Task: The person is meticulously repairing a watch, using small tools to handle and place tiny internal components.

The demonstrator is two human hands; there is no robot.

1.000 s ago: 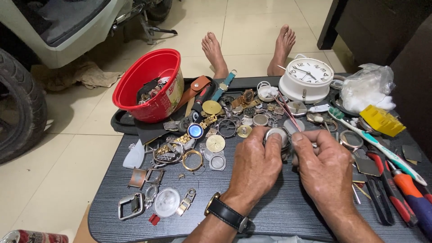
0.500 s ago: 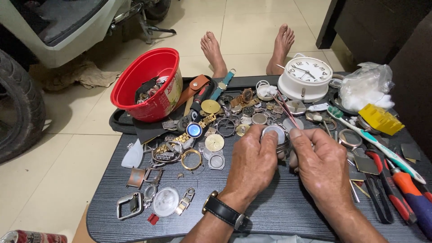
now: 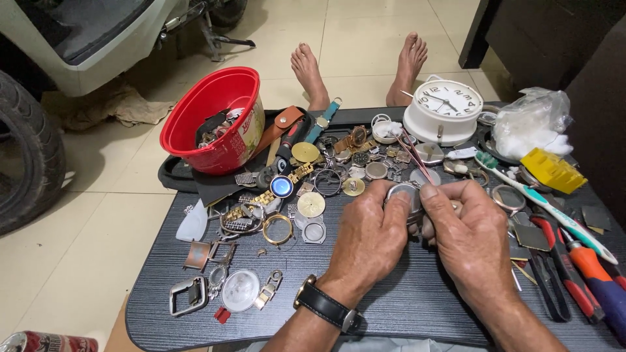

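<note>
Gripped between both hands is a round metal watch case (image 3: 403, 194), held over the dark table (image 3: 404, 306). It is clasped by the left hand (image 3: 368, 238) from seven o'clock and by the right hand (image 3: 473, 238) from four o'clock; most of it is covered by fingers. At one o'clock a white clock (image 3: 445, 111) is seen; tools at three o'clock are cut off.

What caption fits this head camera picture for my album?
Both hands, left hand and right hand, hold a round watch case over a cluttered dark table.
</note>
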